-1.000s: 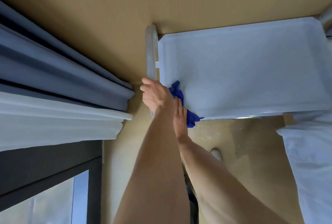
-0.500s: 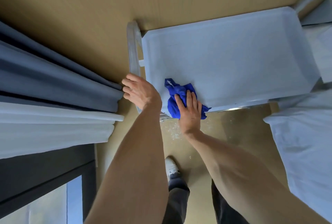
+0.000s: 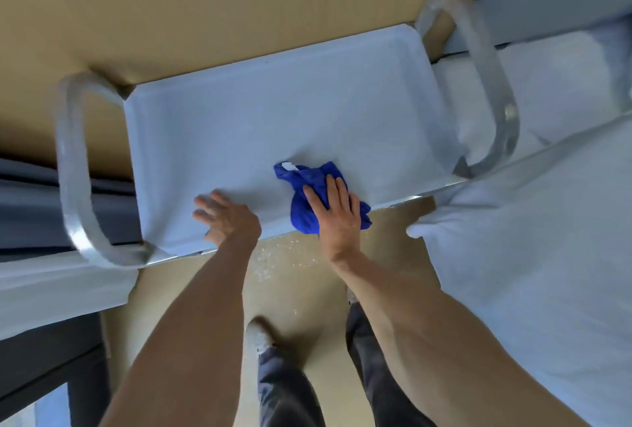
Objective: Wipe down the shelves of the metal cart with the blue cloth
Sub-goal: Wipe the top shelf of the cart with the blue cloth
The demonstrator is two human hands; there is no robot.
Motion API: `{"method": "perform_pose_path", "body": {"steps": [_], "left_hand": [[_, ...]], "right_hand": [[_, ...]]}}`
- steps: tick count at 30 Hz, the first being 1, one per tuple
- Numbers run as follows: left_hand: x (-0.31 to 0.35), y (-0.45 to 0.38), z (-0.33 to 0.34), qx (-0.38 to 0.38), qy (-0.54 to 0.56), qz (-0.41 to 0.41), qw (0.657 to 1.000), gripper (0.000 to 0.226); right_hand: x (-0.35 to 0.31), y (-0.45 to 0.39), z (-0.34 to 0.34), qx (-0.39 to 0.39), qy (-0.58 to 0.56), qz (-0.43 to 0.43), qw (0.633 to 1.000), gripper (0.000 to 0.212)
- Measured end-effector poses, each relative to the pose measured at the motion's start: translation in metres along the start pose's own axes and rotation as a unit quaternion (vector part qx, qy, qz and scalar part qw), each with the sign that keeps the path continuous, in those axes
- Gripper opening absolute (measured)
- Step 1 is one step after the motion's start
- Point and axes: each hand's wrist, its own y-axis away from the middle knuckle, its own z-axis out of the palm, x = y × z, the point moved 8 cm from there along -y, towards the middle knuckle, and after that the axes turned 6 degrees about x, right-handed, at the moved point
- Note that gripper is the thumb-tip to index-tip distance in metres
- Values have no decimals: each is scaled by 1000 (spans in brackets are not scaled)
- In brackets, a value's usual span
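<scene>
Blue cloth (image 3: 309,201) lies under right hand (image 3: 337,212) (fingers flat) on shelf (image 3: 273,125).

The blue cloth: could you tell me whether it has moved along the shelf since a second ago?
Yes. The blue cloth has slid rightward from the shelf's left corner toward the middle.

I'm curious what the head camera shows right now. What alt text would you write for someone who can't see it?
Seen from above, a person's right hand presses a crumpled blue cloth flat against the top shelf of a metal cart, near its front edge. The left hand rests on the shelf beside it. Curved handles flank the cart, with white bedding to the right.
</scene>
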Motion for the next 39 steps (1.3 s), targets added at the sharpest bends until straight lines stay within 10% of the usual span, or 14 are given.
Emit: {"method": "perform_pose_path", "body": {"steps": [8, 17, 21, 27, 39], "left_hand": [[58, 9, 2, 32, 3, -75, 997, 48], [188, 74, 15, -56, 33, 46, 997, 66], [169, 61, 10, -53, 27, 37, 998, 99], [152, 49, 15, -84, 88, -6, 993, 111], [93, 2, -68, -102, 9, 103, 989, 29]], "right_hand": [[197, -12, -52, -65, 0, 248, 967, 101], [225, -78, -109, 2, -58, 166, 984, 81], [236, -145, -101, 17, -119, 260, 958, 85], [205, -154, -45, -45, -30, 246, 968, 94], [-32, -94, 1, -130, -65, -19, 989, 86]]}}
